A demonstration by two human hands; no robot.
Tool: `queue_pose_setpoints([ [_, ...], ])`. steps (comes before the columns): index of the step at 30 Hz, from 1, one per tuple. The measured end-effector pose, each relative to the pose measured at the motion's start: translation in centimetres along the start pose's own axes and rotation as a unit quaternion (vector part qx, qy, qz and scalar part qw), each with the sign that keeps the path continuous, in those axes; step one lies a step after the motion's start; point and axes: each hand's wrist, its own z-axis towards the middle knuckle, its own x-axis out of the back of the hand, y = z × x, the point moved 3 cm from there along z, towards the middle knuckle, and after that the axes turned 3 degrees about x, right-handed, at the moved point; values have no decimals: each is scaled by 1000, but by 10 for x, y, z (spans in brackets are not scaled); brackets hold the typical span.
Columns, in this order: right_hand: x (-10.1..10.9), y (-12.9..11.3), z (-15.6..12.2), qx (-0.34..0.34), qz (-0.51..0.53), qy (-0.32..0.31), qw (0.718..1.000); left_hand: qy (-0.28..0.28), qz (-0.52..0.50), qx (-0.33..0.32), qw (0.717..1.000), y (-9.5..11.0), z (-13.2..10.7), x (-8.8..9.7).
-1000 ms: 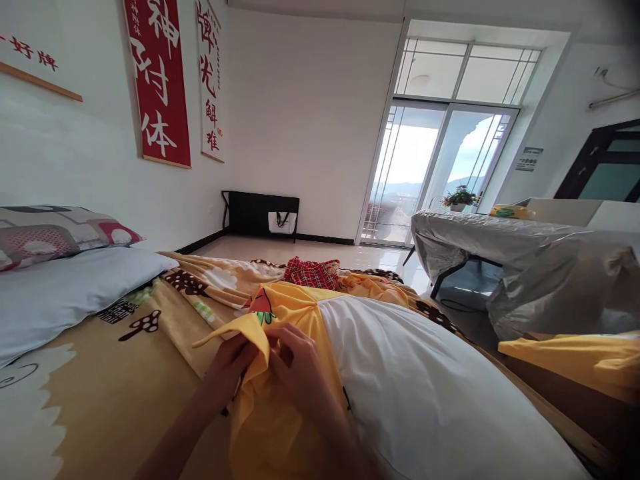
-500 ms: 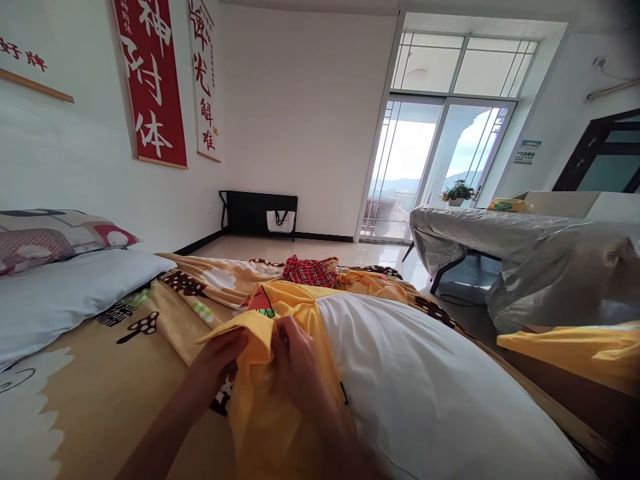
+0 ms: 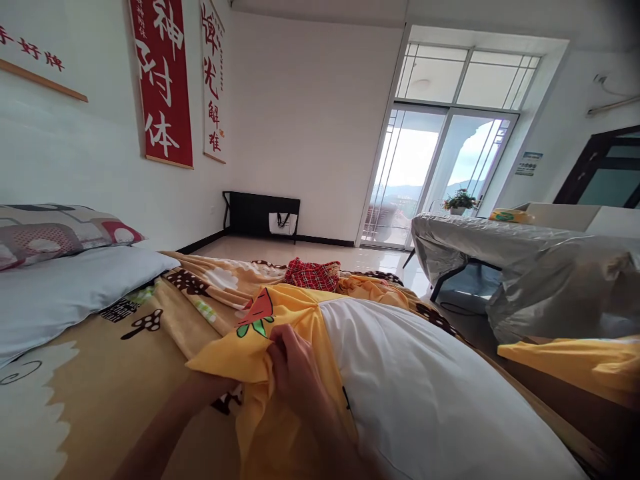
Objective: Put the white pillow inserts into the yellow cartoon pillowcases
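Note:
A white pillow point(image 3: 430, 393) lies on the bed in front of me, partly inside a yellow pillowcase point(image 3: 260, 413) printed with a carrot. My right hand point(image 3: 295, 377) pinches the pillowcase's open edge beside the pillow, fingers closed on the cloth. My left hand point(image 3: 213, 385) reaches under a raised flap of the same yellow cloth; its fingers are covered by the fabric and only the wrist and forearm show.
The bed carries a tan cartoon blanket point(image 3: 125, 373), a grey pillow point(image 3: 65, 293) and a patterned pillow point(image 3: 45, 233) at left. A red plaid cloth point(image 3: 313, 273) lies at the foot. A plastic-covered table point(image 3: 500, 247) stands right, more yellow cloth point(image 3: 575, 363) below it.
The left hand slid under the yellow flap and its fingers went out of sight. The flap spread leftward, showing the carrot print. The right hand kept its grip.

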Motion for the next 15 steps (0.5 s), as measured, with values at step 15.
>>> queue_pose_setpoints([
  [15,-10,-12,-1,59,-45,-43,996,-5,-6,-9,1000,14,-16,-4],
])
